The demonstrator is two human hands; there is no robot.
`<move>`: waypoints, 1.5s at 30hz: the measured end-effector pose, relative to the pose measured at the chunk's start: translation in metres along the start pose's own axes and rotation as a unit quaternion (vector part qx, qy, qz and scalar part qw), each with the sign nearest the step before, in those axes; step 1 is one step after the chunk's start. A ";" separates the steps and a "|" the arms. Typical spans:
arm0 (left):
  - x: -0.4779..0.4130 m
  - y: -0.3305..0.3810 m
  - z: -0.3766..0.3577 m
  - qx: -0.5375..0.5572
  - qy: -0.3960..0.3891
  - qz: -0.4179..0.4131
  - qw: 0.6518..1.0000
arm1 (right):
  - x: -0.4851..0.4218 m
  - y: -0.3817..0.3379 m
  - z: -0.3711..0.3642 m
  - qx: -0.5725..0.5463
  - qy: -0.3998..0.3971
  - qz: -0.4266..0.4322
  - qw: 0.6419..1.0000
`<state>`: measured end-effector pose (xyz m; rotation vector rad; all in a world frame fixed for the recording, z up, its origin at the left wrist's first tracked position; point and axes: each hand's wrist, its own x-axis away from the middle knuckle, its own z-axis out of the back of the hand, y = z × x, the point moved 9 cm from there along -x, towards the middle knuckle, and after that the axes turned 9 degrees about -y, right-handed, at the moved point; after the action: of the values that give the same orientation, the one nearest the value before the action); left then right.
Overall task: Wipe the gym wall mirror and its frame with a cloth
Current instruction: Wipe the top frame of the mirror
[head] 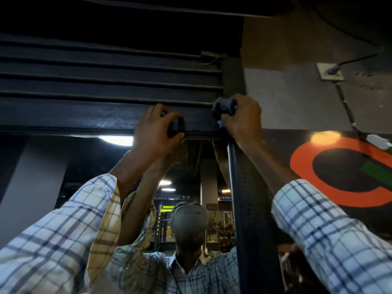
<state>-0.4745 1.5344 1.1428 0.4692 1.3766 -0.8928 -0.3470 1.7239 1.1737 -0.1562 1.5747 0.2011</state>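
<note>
Head view is tilted up at the top right corner of the mirror (89, 158); both hands are raised to the top bar of the frame (84, 117), whose long axis runs left to right; a dark cloth (224, 107) is clenched in the right hand (244, 117) at the corner itself; a dark wad (176, 127) is pinched by the left hand (154, 126) on the same bar, and whether it is the same cloth cannot be told; most of the bar lies leftward, nearer the left hand; a grey wall (286, 98) with a cable (347, 109) is seen at right.
</note>
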 end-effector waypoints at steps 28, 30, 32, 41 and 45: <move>0.057 -0.142 0.059 -0.097 -0.068 0.110 0.987 | 0.003 -0.090 -0.102 -0.025 -0.055 0.030 0.998; 0.058 -0.156 0.063 -0.094 -0.076 0.113 0.986 | 0.008 -0.112 -0.130 -0.026 -0.144 0.078 0.986; 0.058 -0.174 0.073 -0.082 -0.071 0.132 0.985 | 0.007 -0.122 -0.137 -0.043 -0.160 0.076 0.983; 0.066 -0.228 0.092 -0.069 -0.105 0.149 0.981 | 0.010 -0.165 -0.175 -0.046 -0.126 0.059 0.989; 0.073 -0.246 0.100 -0.062 -0.120 0.150 0.979 | -0.001 -0.151 -0.161 -0.055 0.014 -0.049 0.997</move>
<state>-0.6038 1.2918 1.1411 0.4433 1.0985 -0.5913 -0.4699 1.5410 1.1716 -0.3220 1.5803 0.2095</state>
